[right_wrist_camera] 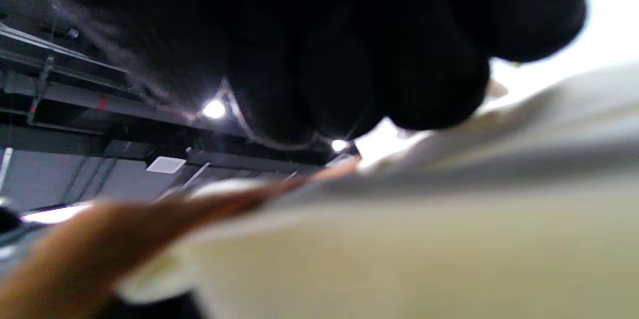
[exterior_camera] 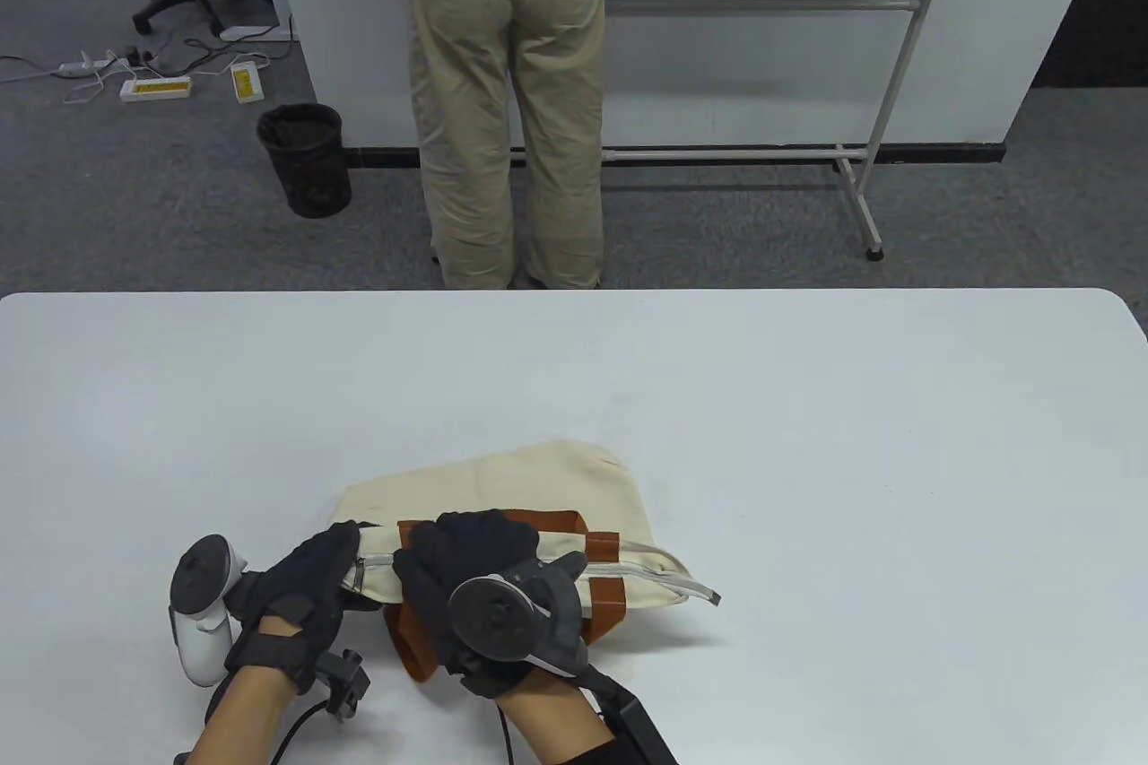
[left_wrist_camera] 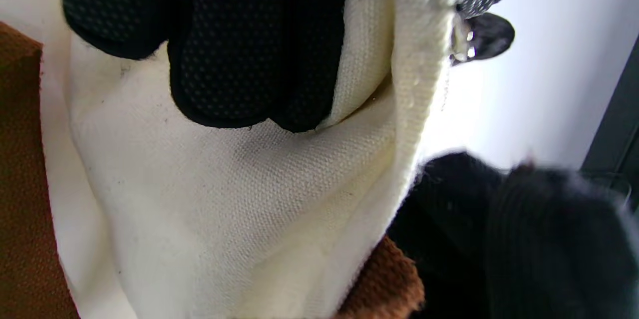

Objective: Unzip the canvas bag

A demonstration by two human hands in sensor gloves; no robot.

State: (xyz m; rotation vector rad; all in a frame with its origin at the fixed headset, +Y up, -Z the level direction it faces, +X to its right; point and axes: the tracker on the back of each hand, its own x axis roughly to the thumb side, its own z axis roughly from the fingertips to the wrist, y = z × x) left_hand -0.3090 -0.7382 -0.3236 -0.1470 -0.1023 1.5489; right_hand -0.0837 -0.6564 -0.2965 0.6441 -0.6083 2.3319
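Observation:
A cream canvas bag [exterior_camera: 529, 487] with brown straps [exterior_camera: 605, 595] lies on its side at the front of the white table [exterior_camera: 807, 406]. Its zipper [exterior_camera: 664, 572] runs along the near edge to a loose tail at the right. My left hand [exterior_camera: 345, 563] grips the bag's left end beside a metal zipper part [exterior_camera: 360, 566]. In the left wrist view its fingers [left_wrist_camera: 239, 59] pinch the canvas [left_wrist_camera: 239, 209]. My right hand [exterior_camera: 448, 554] is curled in a fist on the bag's top edge over the zipper line. What its fingers [right_wrist_camera: 349, 59] hold is hidden.
A person in khaki trousers [exterior_camera: 507, 83] stands beyond the table's far edge, facing a whiteboard stand [exterior_camera: 888, 92]. A black waste bin [exterior_camera: 305, 160] stands on the floor at the left. Bare table top lies to the right of the bag and beyond it.

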